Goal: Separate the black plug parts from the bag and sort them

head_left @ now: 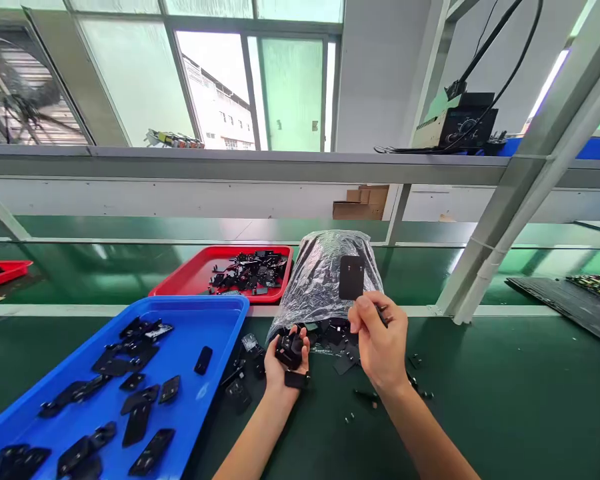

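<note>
My left hand [286, 367] is closed around a black plastic part [290, 348] with a rounded, shiny top. A second small black piece hangs by the wrist side of that palm. My right hand [380, 330] pinches a flat black rectangular plate [351, 277], held upright above the bench with its face toward me. Something dark also shows between the right fingers, too small to name. Behind both hands sits a clear plastic bag [325, 280], its mouth facing me, with black plates [347, 359] spilling out onto the green bench.
A blue tray [215, 307] with scattered black parts stands at left. A red tray [180, 287] of small black parts is behind it. Loose black pieces [239, 393] lie beside the blue tray. A metal post [485, 267] rises at right, and a shelf beam [260, 167] crosses above.
</note>
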`<state>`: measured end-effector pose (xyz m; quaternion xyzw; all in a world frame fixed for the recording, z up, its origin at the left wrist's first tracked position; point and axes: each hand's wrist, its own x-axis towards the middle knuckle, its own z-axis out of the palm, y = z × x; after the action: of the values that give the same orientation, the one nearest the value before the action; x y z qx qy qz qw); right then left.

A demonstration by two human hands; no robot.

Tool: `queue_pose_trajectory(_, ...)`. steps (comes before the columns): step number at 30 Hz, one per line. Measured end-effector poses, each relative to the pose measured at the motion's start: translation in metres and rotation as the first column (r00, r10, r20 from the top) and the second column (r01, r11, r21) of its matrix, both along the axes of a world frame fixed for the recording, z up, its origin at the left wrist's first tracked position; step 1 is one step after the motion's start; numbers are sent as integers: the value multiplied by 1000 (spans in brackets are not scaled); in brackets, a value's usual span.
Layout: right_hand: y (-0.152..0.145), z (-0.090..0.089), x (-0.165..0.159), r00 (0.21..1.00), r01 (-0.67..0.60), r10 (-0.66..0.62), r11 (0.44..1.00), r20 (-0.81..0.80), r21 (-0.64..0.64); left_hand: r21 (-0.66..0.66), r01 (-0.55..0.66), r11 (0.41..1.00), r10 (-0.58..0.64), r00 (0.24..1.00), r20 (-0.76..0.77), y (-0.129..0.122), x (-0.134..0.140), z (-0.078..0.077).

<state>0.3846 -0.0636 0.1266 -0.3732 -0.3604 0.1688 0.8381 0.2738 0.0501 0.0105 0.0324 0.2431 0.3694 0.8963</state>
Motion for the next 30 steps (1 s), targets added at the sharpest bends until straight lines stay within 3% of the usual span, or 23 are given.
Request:
queue_pose_trajectory(5,-13,10,-3,1000,6,-6,998,7,59,12,-8,1000,8,1000,-4,1,0,0)
queue_pose_trajectory(10,-12,12,-4,1000,7,-7,1000,16,-7,10,-8,1000,8,1000,-16,0,0,2)
queue_pose_trajectory(13,-18,8,-4,960,269,-270,963,73,29,4,-6,1000,6,1000,-19,0,1,0)
queue_pose_trajectory(15,-26,10,-4,835,534,-545,836,80,124,2,-5,1000,5,1000,-11,0,0,-2)
queue_pose_trajectory(17,-33,19,-4,645,735,-764,622,7,270,0,-7,1000,7,1000,0,-1,0,-4)
queue_pose_trajectory(20,-27,42,-5,399,852,-890,270,-221,449,-8,-15,1000,15,1000,7,-3,0,-6)
queue_pose_trajectory(21,-20,50,-6,357,864,-896,210,-264,457,-11,-15,1000,15,1000,8,-3,0,-6)
queue_pose_trajectory(22,-10,58,-7,340,871,-910,209,-239,444,-14,-15,1000,16,1000,9,-3,0,-6)
queue_pose_trajectory(23,1,65,-9,356,868,-925,274,-133,415,-17,-16,1000,16,1000,9,-4,0,-5)
queue_pose_trajectory(25,24,73,-12,458,803,-856,514,239,302,-21,-19,1000,19,1000,10,-4,1,-4)
queue_pose_trajectory(27,38,73,-16,551,689,-632,713,545,130,-26,-25,999,25,1000,11,-4,0,-3)
queue_pose_trajectory(28,41,71,-17,577,648,-547,758,607,67,-29,-28,999,28,1000,12,-5,0,-2)
queue_pose_trajectory(30,37,64,-19,627,602,-460,799,629,-16,-36,-32,999,33,999,17,-6,-1,-2)
